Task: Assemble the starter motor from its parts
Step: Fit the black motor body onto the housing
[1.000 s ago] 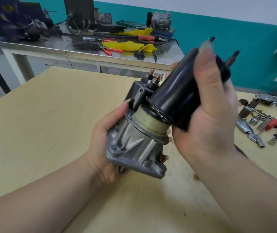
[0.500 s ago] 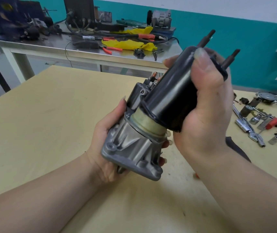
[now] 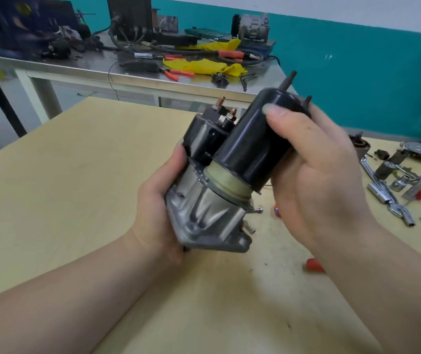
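I hold the starter motor above the wooden table [image 3: 63, 190]. My left hand [image 3: 157, 208] grips its grey cast nose housing [image 3: 209, 221] from the left side. My right hand [image 3: 314, 175] is wrapped round the black cylindrical motor casing [image 3: 250, 141], thumb across its upper end. The casing sits tilted over the beige ring [image 3: 230, 183] at the top of the housing. Two long through bolts [image 3: 291, 77] stick out of the casing's far end. The black solenoid [image 3: 204, 136] with copper terminals sits beside the casing.
Sockets, a ratchet and other loose parts [image 3: 396, 185] lie on the table at the right. A small red item [image 3: 315, 265] lies near my right forearm. Behind stands a metal workbench [image 3: 127, 72] cluttered with pliers, cables and yellow cloth.
The whole assembly has swung more upright and a little lower. My right hand has shifted its hold round the casing, thumb now across the top end. The casing sits closer over the beige ring.
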A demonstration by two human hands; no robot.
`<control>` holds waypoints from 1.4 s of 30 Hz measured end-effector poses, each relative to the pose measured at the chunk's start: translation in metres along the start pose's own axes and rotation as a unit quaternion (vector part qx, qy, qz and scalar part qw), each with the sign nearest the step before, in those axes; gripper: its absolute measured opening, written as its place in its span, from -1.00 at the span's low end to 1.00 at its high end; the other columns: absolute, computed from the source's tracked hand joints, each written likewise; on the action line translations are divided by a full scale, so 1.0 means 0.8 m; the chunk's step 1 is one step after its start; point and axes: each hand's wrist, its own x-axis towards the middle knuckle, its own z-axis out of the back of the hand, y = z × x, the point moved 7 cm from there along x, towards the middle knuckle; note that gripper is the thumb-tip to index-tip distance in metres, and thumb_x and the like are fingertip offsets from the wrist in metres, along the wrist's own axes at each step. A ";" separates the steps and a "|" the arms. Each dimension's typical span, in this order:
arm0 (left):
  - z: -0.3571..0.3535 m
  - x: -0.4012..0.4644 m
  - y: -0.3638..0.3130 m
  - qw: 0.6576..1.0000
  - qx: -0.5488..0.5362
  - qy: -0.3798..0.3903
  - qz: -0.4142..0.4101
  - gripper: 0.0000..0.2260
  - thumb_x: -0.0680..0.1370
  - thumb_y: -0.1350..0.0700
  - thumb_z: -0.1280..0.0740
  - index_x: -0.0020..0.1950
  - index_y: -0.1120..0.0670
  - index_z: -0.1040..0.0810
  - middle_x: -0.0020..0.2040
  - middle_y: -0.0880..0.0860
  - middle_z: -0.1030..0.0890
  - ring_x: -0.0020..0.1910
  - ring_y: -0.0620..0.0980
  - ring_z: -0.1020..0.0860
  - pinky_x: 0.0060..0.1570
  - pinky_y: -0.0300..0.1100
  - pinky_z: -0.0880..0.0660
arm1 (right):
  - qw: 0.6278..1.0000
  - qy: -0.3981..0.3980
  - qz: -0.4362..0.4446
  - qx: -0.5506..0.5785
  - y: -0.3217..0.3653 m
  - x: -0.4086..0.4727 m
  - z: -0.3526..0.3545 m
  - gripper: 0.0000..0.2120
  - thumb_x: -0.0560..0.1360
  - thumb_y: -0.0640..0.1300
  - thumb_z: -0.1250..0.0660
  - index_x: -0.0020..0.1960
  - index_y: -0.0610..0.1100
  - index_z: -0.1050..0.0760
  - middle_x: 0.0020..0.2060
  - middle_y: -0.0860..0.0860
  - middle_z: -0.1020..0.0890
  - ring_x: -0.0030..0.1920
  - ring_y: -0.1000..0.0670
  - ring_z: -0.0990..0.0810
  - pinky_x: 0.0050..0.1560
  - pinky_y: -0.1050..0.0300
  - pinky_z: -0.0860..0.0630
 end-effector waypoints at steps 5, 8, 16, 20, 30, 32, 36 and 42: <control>-0.005 -0.005 -0.019 0.993 0.029 -0.009 -0.118 -0.47 0.66 -0.07 -0.35 0.55 0.19 -0.48 0.41 0.34 -0.58 0.20 0.31 -0.65 0.09 0.16 -0.64 | 0.999 -0.039 -0.001 0.015 -0.011 -0.012 -0.001 -0.69 0.46 -0.01 -0.58 0.09 -0.09 -0.57 -0.12 0.03 -0.64 -0.05 -0.01 -0.67 0.15 -0.11 -0.64; -0.006 -0.008 -0.039 0.975 0.081 0.002 -0.208 -0.63 0.69 0.07 -0.25 0.44 0.23 -0.52 0.31 0.24 -0.65 0.25 0.23 -0.67 0.21 0.09 -0.61 | 0.998 -0.028 0.023 -0.047 -0.005 -0.018 0.004 -0.67 0.40 0.09 -0.60 0.09 0.03 -0.61 -0.05 0.06 -0.69 0.06 -0.01 -0.70 0.20 -0.14 -0.63; 0.005 -0.008 -0.042 0.967 0.109 -0.027 -0.227 -0.48 0.67 0.05 -0.30 0.53 0.33 -0.39 0.40 0.34 -0.57 0.32 0.35 -0.60 0.28 0.18 -0.56 | 0.983 0.017 0.059 -0.170 0.012 -0.022 0.023 -0.50 0.31 0.23 -0.61 0.16 0.05 -0.63 -0.01 0.05 -0.70 0.11 -0.11 -0.70 0.14 -0.27 -0.65; 0.004 -0.006 -0.041 0.972 0.094 -0.021 -0.216 -0.52 0.69 0.04 -0.29 0.53 0.30 -0.43 0.43 0.37 -0.56 0.36 0.40 -0.59 0.33 0.25 -0.54 | 0.982 0.024 0.039 -0.181 0.010 -0.019 0.025 -0.58 0.34 0.24 -0.59 0.08 0.06 -0.64 -0.01 0.01 -0.70 0.13 -0.14 -0.70 0.17 -0.27 -0.64; 0.010 -0.001 -0.035 0.981 0.077 -0.049 -0.171 -0.45 0.67 0.00 -0.34 0.54 0.32 -0.39 0.42 0.37 -0.54 0.40 0.42 -0.55 0.41 0.30 -0.47 | 0.984 0.035 0.009 -0.172 0.006 -0.020 0.021 -0.71 0.38 0.08 -0.54 0.08 0.08 -0.63 -0.02 0.04 -0.74 0.09 -0.10 -0.74 0.03 -0.04 -0.70; 0.006 -0.002 -0.037 0.981 0.078 -0.037 -0.175 -0.56 0.69 0.02 -0.31 0.47 0.26 -0.46 0.31 0.28 -0.62 0.30 0.33 -0.61 0.31 0.19 -0.53 | 0.984 0.046 0.009 -0.172 0.003 -0.020 0.019 -0.69 0.39 0.06 -0.55 0.10 0.05 -0.62 -0.01 0.03 -0.74 0.12 -0.12 -0.73 0.12 -0.15 -0.68; 0.009 -0.002 -0.040 0.978 0.085 -0.039 -0.186 -0.54 0.69 0.03 -0.29 0.48 0.31 -0.44 0.38 0.36 -0.58 0.37 0.41 -0.57 0.39 0.28 -0.49 | 0.981 0.056 0.022 -0.185 0.000 -0.020 0.020 -0.64 0.39 0.07 -0.56 0.15 0.06 -0.60 0.03 0.04 -0.73 0.16 -0.12 -0.71 0.20 -0.24 -0.63; 0.005 -0.002 -0.042 0.975 0.111 -0.021 -0.193 -0.41 0.66 0.01 -0.30 0.59 0.33 -0.35 0.53 0.42 -0.44 0.48 0.47 -0.46 0.53 0.41 -0.33 | 0.973 0.092 0.041 -0.210 0.011 -0.022 0.014 -0.51 0.41 0.02 -0.54 0.29 -0.06 -0.52 0.05 0.08 -0.70 0.18 -0.03 -0.69 0.16 0.03 -0.66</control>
